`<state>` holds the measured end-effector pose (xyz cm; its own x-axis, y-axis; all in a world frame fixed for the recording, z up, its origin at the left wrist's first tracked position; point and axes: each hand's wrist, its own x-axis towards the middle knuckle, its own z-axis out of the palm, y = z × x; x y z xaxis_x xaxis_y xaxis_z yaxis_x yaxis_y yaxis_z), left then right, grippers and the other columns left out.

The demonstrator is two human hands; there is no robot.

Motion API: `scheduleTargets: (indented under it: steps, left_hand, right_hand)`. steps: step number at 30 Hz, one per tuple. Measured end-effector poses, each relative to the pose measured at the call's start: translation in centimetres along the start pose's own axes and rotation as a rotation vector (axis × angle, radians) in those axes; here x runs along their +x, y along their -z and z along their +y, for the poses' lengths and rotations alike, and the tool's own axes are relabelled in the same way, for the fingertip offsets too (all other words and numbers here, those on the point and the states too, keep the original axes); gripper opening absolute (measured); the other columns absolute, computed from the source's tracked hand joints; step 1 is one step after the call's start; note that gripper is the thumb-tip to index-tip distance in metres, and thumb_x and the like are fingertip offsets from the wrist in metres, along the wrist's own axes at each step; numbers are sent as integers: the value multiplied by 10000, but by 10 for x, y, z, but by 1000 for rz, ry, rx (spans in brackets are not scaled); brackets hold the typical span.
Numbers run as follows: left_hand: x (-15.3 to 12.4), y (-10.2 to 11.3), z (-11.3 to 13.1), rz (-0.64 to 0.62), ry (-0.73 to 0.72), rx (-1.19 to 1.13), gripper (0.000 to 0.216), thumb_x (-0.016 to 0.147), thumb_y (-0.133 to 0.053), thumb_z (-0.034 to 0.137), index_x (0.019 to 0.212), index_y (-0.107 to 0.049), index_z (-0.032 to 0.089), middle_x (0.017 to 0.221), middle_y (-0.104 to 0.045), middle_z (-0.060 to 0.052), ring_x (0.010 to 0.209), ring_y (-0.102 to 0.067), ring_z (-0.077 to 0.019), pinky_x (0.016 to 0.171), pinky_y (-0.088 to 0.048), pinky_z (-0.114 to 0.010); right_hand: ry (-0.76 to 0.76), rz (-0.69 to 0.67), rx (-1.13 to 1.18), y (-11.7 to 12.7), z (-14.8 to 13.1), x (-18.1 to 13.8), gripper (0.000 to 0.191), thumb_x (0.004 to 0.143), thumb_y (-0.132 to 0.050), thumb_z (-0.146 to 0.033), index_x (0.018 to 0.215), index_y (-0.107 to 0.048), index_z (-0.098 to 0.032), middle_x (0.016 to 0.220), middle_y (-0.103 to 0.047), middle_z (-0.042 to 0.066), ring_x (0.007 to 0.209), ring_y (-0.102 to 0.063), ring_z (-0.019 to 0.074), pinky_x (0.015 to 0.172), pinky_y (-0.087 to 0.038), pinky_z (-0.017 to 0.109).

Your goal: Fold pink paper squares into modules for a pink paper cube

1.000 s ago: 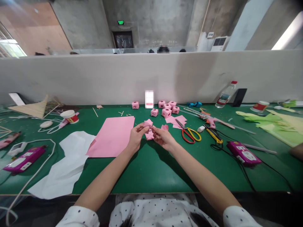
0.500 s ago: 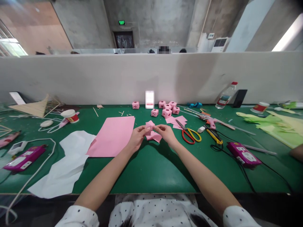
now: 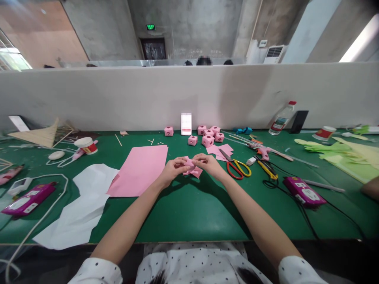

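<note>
My left hand (image 3: 172, 170) and my right hand (image 3: 209, 164) meet over the middle of the green table (image 3: 189, 213). Both pinch a small folded pink paper piece (image 3: 192, 168) between fingertips, just above the mat. A large pink paper sheet (image 3: 141, 169) lies flat to the left of my hands. Behind them several small pink paper cubes (image 3: 209, 136) stand near the white partition, with loose pink paper squares (image 3: 220, 151) beside them.
Red-and-yellow scissors (image 3: 237, 165), a pink glue gun (image 3: 262, 150) and a yellow cutter (image 3: 268, 169) lie right of my hands. Purple power strips sit at right (image 3: 304, 192) and left (image 3: 28, 194). White paper (image 3: 79, 205) lies front left, green paper (image 3: 343, 154) far right.
My hands have drawn closer together and lowered toward the mat, still working the pink paper piece. The right hand has shifted up and over it.
</note>
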<state>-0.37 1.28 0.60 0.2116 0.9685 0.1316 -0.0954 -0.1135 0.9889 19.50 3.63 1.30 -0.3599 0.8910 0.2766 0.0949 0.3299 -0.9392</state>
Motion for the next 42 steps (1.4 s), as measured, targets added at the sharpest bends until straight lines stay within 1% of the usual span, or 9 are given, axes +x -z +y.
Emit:
scheduleTargets:
  steps: [3, 7, 10, 14, 18, 23, 36, 39, 42]
  left_hand:
    - [1, 1, 0, -19, 30, -49, 249, 549, -869, 307, 705, -748, 155, 1085, -628, -93, 912, -604, -199, 758, -484, -297]
    - [3, -1, -1, 0, 96, -247, 259, 590, -854, 334, 756, -758, 158, 852, -688, -60, 782, -609, -163, 754, -460, -287]
    - [5, 2, 0, 44, 108, -305, 260, 599, -850, 341, 762, -759, 160, 807, -687, -44, 746, -596, -143, 716, -443, -259]
    - [6, 8, 0, 59, 41, -141, 214, 634, -826, 348, 679, -745, 155, 820, -687, -54, 726, -575, -138, 642, -409, -239]
    - [5, 6, 0, 0, 4, -32, 217, 697, -779, 379, 669, -743, 167, 779, -686, -61, 698, -573, -145, 588, -384, -237]
    - [6, 7, -4, 5, -6, 29, 216, 678, -792, 384, 704, -754, 174, 847, -682, -60, 689, -580, -138, 580, -395, -228]
    - [6, 18, -4, -87, -91, 296, 178, 631, -830, 351, 729, -784, 210, 990, -601, -88, 969, -583, -221, 796, -481, -293]
    - [6, 19, -4, -140, -34, 254, 203, 638, -825, 360, 758, -785, 201, 1046, -595, -96, 897, -602, -204, 729, -497, -292]
    - [8, 22, -2, -59, -31, 104, 244, 637, -829, 341, 820, -780, 186, 1134, -606, -102, 910, -622, -203, 754, -512, -306]
  right_hand:
    - [-102, -74, 192, -4, 2, -1, 327, 678, -780, -504, 726, -728, -185, 804, -656, 24, 791, -583, 165, 770, -436, 301]
    - [-127, 3, 367, -17, 7, -1, 376, 663, -768, -560, 718, -712, -192, 785, -636, 14, 757, -572, 153, 756, -441, 299]
    - [-59, 6, 96, -19, 8, 0, 343, 721, -731, -544, 782, -744, -206, 887, -646, 49, 855, -579, 188, 801, -444, 332]
    - [218, 234, -381, -18, 2, -4, 282, 779, -714, -326, 1051, -735, -252, 1083, -599, 87, 1062, -535, 248, 947, -421, 418]
    - [405, 298, -536, -24, -8, -11, 192, 876, -618, -295, 1023, -741, -296, 1149, -580, 84, 1144, -497, 268, 984, -416, 453]
    - [436, 267, -641, -26, -7, -13, 161, 861, -666, -373, 966, -761, -295, 1197, -579, 92, 1167, -458, 297, 993, -406, 490]
    - [173, 61, -523, -16, -3, -5, 152, 757, -775, -418, 753, -775, -266, 991, -656, 83, 1062, -493, 279, 972, -373, 473]
    - [80, 7, -435, -13, -3, -3, 201, 733, -783, -426, 673, -753, -237, 887, -689, 69, 972, -536, 262, 936, -371, 449]
    - [-73, -31, -200, -8, -3, -2, 257, 714, -774, -458, 683, -740, -205, 768, -694, 44, 806, -578, 211, 831, -415, 379]
